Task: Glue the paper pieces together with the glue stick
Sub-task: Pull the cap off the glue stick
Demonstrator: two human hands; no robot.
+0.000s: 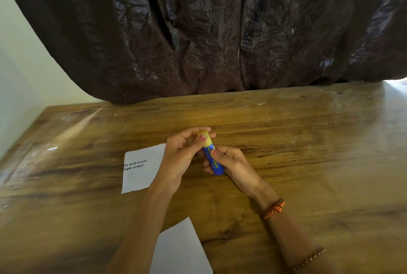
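While hands (180, 155) hold glue stick (211, 157), paper (143, 168) reads "ngle order!"

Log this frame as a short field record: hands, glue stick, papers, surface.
left hand: fingers pinch the yellow cap of the glue stick
right hand: wraps the blue body of the glue stick
cap state: still on the stick
printed paper: flat on the table, partly under the left hand, text facing up
blank paper: flat near the front edge, apart from the printed one
glue on papers: none visible
table: wooden
backdrop: dark curtain
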